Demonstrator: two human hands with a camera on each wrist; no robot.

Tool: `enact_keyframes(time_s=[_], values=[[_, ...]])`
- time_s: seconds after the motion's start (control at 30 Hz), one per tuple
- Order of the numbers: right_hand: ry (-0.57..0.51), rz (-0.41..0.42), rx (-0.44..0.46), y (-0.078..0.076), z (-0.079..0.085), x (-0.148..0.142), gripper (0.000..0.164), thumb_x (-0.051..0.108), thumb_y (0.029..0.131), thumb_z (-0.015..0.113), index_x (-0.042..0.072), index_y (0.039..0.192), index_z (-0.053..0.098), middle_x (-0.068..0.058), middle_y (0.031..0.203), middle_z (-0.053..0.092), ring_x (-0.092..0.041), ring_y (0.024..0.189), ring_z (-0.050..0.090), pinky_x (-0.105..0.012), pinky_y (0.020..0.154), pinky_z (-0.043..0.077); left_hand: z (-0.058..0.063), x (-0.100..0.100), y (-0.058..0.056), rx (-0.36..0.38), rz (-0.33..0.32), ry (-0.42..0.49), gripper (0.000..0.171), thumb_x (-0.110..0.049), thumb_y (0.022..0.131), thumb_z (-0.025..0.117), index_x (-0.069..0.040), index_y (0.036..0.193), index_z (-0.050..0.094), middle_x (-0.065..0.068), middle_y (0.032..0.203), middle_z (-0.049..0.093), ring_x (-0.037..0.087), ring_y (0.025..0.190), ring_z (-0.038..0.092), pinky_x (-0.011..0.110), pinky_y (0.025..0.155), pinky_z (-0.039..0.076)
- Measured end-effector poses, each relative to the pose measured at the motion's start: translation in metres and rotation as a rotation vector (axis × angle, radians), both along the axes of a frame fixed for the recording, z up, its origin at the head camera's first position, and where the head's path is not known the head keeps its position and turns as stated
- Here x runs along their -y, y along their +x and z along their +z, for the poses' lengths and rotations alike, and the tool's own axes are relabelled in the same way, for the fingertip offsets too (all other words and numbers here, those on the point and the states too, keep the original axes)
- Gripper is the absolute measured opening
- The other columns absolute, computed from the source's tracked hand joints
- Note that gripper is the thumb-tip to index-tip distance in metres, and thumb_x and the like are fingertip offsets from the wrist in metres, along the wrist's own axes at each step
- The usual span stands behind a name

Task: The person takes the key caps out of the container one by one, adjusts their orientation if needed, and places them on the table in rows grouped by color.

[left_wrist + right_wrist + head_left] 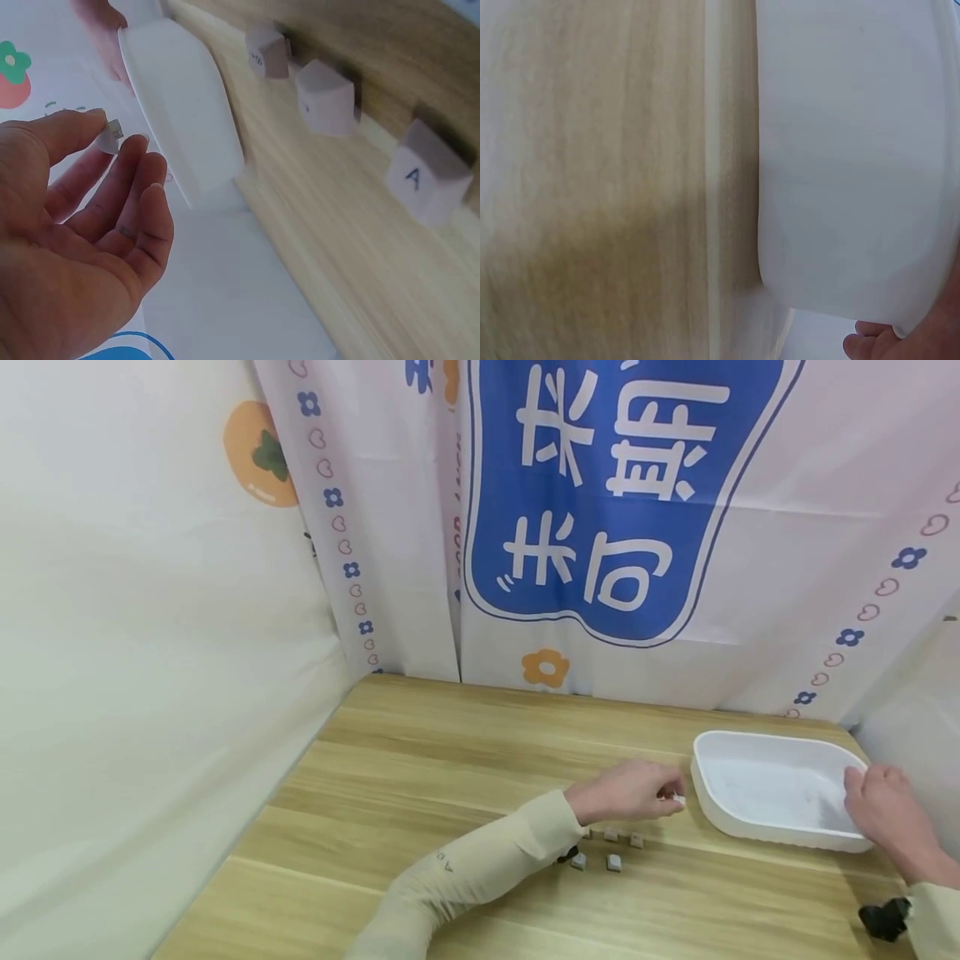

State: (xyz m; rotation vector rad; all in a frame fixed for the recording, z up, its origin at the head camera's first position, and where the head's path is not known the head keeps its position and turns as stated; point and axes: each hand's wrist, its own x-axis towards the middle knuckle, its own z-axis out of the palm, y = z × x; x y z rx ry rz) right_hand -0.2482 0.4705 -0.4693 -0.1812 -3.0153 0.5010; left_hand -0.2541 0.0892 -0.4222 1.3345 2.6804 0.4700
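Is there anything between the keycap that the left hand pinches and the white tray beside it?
Nothing visible stands in the way. The left hand pinches the keycap just beside the near end of the white tray, with only bare table between. The right hand grips the tray's far rim.

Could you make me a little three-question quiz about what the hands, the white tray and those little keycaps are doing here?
1. True or false: the left hand pinches a small keycap between thumb and fingertips.
2. Which hand touches the white tray? A) left B) right C) neither
3. Fill in: the keycap nearest the left wrist camera bears the letter ___.

Key
1. True: the left wrist view shows the small pale cap held at the fingertips, beside the tray's near end.
2. B: the right hand rests on the tray's right rim.
3. A. It lies on the wooden table with the other loose caps.
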Motion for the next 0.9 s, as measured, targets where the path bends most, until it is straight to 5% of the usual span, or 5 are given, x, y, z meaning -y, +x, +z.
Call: enact_keyframes(time_s=[0.27,0.9], values=[[0.004,-0.011,0.016,-0.001,-0.002,0.0,0.079,0.042,0.104,0.012,-0.034,0.122,0.023,-0.046,0.113,0.023,-0.061,0.108,0.029,-0.07,0.09,0.032,-0.006,0.012,0.011,-0.073,-0.001,-0.002,0.019,-0.035,0.098,0.059,-0.024,0.11,0.067,-0.013,0.108,0.065,-0.003,0.095,0.053,0.005,0.077,0.038],[0.006,0.001,-0.017,0.0,-0.001,0.002,0.072,0.035,0.105,0.012,-0.034,0.118,0.027,-0.046,0.11,0.025,-0.061,0.105,0.031,-0.07,0.09,0.031,-0.019,0.032,0.036,-0.1,0.0,-0.062,0.016,-0.034,0.094,0.064,-0.023,0.104,0.07,-0.014,0.096,0.065,-0.005,0.084,0.051,0.006,0.072,0.036]])
